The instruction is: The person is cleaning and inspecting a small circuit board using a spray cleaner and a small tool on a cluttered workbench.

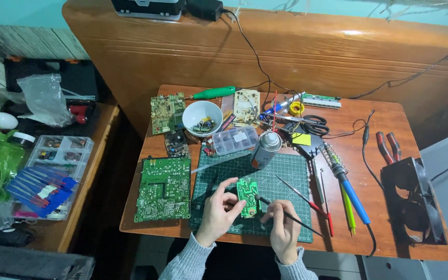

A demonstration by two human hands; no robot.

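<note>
My left hand [215,212] holds a small green circuit board [247,197] upright over the dark green cutting mat [281,179]. My right hand [282,228] grips a thin black tool [299,222] like a pen, its tip touching the right edge of the small board. Both hands are near the front edge of the wooden table [390,243].
A large green circuit board [164,189] lies left of the mat. Behind it stand a spray can [265,149], a clear parts box [235,140], a white bowl [201,116] and another board [167,112]. Probes [307,199], a soldering iron [349,192], pliers [388,147] and a black fan [413,202] lie right.
</note>
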